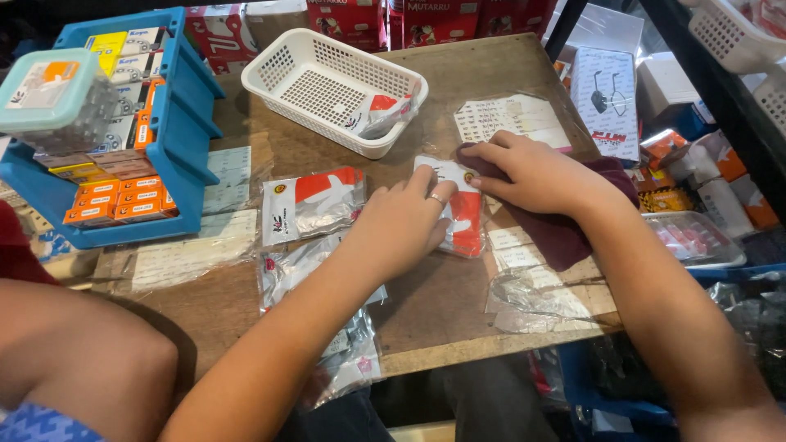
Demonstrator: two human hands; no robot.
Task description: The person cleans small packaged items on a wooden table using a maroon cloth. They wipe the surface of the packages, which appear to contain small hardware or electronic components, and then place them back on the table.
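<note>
The left hand [401,225] presses flat, fingers spread, on a red-and-white packet [460,214] near the wooden table's [458,319] middle, while the right hand [536,173] rubs a maroon cloth [565,233] against it. Another similar packet [311,205] lies leftward; one sits in the white basket [327,86] by the far edge, so wiping seems partway through.

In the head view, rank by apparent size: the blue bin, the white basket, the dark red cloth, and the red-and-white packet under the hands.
1. Blue bin.
2. White basket, looks close to the bin; it lies farther back, so unsure.
3. Dark red cloth, partly hidden by the right hand.
4. Red-and-white packet, partly under the left hand.
</note>
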